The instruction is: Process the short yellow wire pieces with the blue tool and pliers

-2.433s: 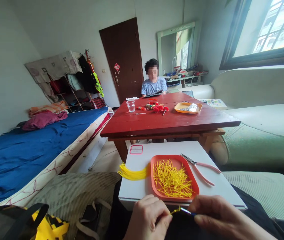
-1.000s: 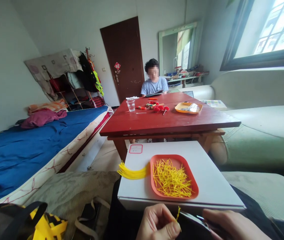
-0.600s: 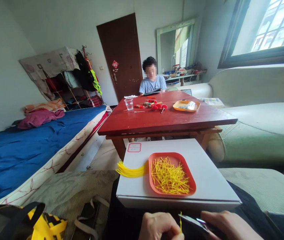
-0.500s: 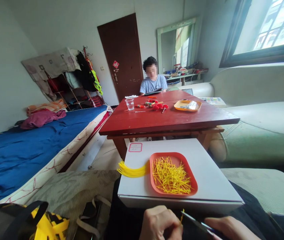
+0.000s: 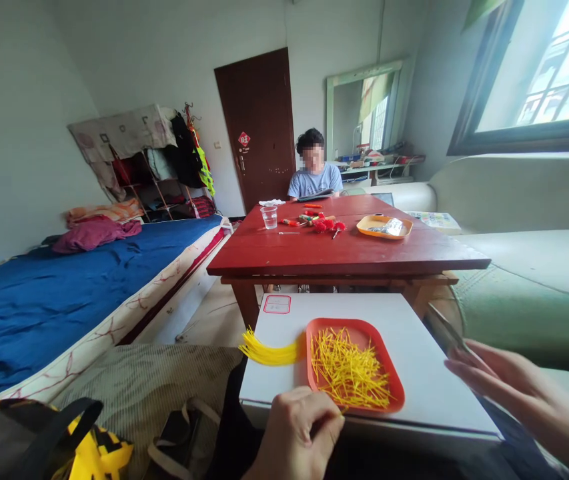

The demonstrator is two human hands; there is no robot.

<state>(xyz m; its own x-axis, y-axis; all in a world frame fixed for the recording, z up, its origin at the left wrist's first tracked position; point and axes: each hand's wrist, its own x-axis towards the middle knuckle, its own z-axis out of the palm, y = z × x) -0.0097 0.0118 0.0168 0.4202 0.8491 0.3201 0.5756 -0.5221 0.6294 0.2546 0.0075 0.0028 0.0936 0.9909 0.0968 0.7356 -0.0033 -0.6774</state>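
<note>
My left hand is pinched shut at the front edge of an orange-red tray. A small yellow strand tip shows at its fingertips. Short cut yellow strands lie heaped inside the tray. Left of the tray, a bundle of long yellow strands rests on a white box. My right hand is held out beyond the box's right edge, closed on scissors whose blades point forward and left. Motion blurs the blades, and the handles are mostly hidden by the hand.
Beyond the box stands a red table with a plastic cup, red tufted pieces and a yellow tray. A person sits behind it. A bed is left, a sofa right, a black-yellow bag lower left.
My left hand has risen forward to the tray's front edge. The right hand has swung away to the right with the scissors, off the strand. The view has tilted slightly upward.
</note>
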